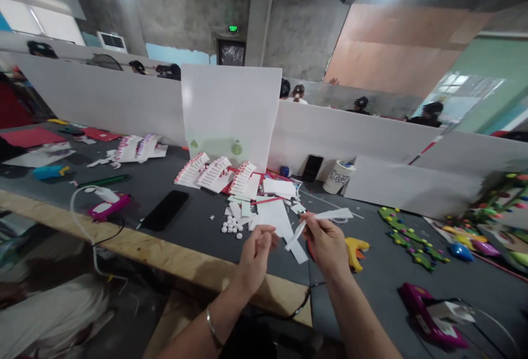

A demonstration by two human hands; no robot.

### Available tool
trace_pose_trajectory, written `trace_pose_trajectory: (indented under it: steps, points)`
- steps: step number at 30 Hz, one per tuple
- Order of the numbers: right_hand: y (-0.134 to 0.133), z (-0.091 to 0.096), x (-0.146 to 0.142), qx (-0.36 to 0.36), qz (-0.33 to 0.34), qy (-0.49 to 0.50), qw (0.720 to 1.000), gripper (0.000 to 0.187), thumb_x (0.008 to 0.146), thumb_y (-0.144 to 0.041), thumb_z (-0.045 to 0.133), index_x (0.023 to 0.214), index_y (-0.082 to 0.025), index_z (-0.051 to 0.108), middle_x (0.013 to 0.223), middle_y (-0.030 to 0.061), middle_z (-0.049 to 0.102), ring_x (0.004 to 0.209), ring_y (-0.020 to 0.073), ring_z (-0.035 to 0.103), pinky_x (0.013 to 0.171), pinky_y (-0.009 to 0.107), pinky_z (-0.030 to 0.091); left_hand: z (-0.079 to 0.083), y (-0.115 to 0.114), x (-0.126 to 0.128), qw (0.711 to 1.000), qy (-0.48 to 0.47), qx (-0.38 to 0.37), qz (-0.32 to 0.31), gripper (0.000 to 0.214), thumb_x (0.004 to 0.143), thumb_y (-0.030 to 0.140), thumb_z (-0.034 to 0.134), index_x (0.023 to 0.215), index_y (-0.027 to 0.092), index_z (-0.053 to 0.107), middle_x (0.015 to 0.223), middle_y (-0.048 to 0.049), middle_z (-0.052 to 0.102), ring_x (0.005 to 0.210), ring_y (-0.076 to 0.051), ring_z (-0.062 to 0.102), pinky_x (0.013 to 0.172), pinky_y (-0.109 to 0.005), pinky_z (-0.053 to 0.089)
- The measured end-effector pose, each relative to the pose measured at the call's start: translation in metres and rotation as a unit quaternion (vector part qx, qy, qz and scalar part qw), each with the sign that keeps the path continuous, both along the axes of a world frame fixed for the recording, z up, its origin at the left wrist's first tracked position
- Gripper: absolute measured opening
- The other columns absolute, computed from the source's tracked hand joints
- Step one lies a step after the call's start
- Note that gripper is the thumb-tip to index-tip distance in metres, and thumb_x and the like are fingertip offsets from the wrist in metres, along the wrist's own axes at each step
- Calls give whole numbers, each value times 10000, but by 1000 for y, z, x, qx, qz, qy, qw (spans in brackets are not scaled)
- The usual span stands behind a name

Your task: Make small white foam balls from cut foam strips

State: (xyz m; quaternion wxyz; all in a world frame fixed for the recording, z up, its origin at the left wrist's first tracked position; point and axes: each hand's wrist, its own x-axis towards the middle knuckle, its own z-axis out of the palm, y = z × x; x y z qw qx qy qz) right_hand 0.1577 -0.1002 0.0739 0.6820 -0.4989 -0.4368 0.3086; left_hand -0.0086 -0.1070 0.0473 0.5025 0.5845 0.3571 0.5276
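My right hand [325,242] pinches a narrow white paper strip [295,235] between thumb and fingers. Another white strip [336,214] extends to the right behind the fingers; whether the two are joined I cannot tell. My left hand [256,254] hovers to the left, fingers loosely bent and slightly apart, with nothing visible in them. White paper pieces [270,216] lie on the dark tabletop beyond both hands. Small white round pieces [232,227] are clustered left of the paper. Partly behind my right hand rests a yellow glue gun [357,252].
Fanned white cards with red tips [214,173] stand before an upright white board [231,111]. A phone [166,210] lies left; another phone [312,168] leans near a paper cup [338,177]. Purple power strips [429,315] with cables and green beaded decorations [408,235] occupy the right.
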Motion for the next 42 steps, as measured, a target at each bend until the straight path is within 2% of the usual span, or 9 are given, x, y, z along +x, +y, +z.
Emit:
trace_pose_trajectory:
  steps: [3, 5, 9, 12, 24, 30, 32, 36, 42]
  points:
    - [-8, 4, -11, 1, 15, -154, 988, 264, 736, -457, 690, 673, -208, 749, 549, 3, 632, 488, 138, 541, 485, 253, 421, 17, -8, 7, 995, 58, 4, -75, 443, 952, 520, 300, 1090, 180, 548, 816, -52, 664, 716, -162, 599, 650, -259, 450]
    - [-12, 7, -16, 26, 33, -223, 974, 259, 752, -450, 666, 633, -233, 744, 582, 16, 668, 521, 165, 582, 522, 273, 456, 22, -11, 10, 991, 108, 18, -79, 419, 957, 505, 300, 1121, 186, 518, 778, -39, 654, 659, -162, 583, 615, -257, 437]
    - [-14, 8, -21, 46, 44, -250, 966, 276, 763, -453, 650, 595, -252, 735, 593, 30, 689, 543, 183, 600, 529, 285, 473, 18, -11, 11, 967, 244, 69, 7, 335, 969, 442, 292, 1010, 224, 543, 786, -45, 660, 688, -188, 609, 630, -268, 409]
    - [-13, 3, -22, 24, 14, -212, 977, 298, 761, -480, 643, 627, -235, 746, 563, 25, 670, 492, 158, 551, 472, 266, 432, 12, -9, 12, 952, 286, 95, 49, 324, 977, 386, 267, 909, 242, 549, 759, -35, 647, 684, -183, 603, 618, -263, 380]
    - [-8, -9, -23, -19, 33, -70, 997, 290, 749, -464, 687, 754, -180, 744, 545, -1, 639, 455, 114, 508, 450, 244, 410, -1, -12, 13, 992, 113, 36, 38, 293, 961, 375, 344, 761, 206, 477, 597, 43, 431, 531, -108, 421, 522, -220, 334]
    - [-9, -7, -25, -16, 85, 96, 992, 328, 694, -501, 742, 708, -175, 700, 775, 61, 738, 527, 134, 642, 485, 244, 525, -4, -10, 11, 999, -14, -11, 26, 246, 917, 420, 475, 857, 185, 522, 669, 13, 587, 554, -96, 531, 538, -202, 425]
    - [-9, -6, -25, -25, 110, 128, 985, 330, 673, -495, 763, 724, -178, 689, 753, 52, 736, 529, 139, 659, 496, 245, 546, -3, -9, 10, 999, -35, -20, 23, 246, 902, 421, 505, 850, 182, 536, 682, 0, 626, 551, -98, 556, 509, -196, 426]
    - [-8, -6, -25, -35, 124, 169, 977, 332, 662, -481, 783, 725, -179, 661, 678, 15, 699, 501, 108, 635, 472, 202, 519, -1, -8, 8, 995, -79, -46, 29, 237, 853, 411, 586, 821, 178, 556, 689, -18, 671, 591, -125, 628, 479, -195, 457]
    - [-7, -4, -24, -56, 161, 208, 963, 308, 681, -460, 783, 760, -202, 636, 621, -42, 611, 482, 54, 538, 453, 147, 450, -5, -9, 7, 990, -124, -63, 0, 212, 813, 371, 654, 815, 169, 586, 725, -34, 714, 651, -150, 687, 617, -256, 570]
